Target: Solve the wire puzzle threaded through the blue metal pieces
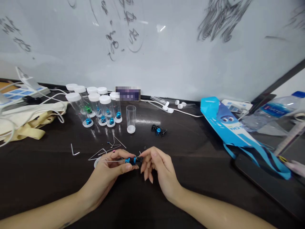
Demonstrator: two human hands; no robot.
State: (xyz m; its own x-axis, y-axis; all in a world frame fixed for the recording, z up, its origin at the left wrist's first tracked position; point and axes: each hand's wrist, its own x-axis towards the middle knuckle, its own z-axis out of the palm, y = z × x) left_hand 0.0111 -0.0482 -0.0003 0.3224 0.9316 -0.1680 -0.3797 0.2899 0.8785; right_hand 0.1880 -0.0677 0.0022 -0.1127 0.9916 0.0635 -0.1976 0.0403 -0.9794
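My left hand [113, 165] pinches a small blue and black cylindrical part [131, 160] between thumb and fingers. A thin silver wire [111, 161] runs leftward from that part, across the hand. My right hand [158, 167] is at the part's black right end, with thumb and index finger together. A short thin metal rod [140, 153] shows at these fingertips; its kind is too small to tell. Behind my left fingers lie bent metal wires [105, 152], and a white round cap [96, 162] is partly hidden by the hand. An L-shaped hex key [74, 152] lies to the left.
Several white-capped clear tubes [94, 106] with blue or green parts stand at back left. An uncapped tube [131, 118] stands beside them. Small blue and black pieces [158, 130] and loose white caps [169, 109] lie to the right, near a blue bag [226, 122] and water bottle [276, 109].
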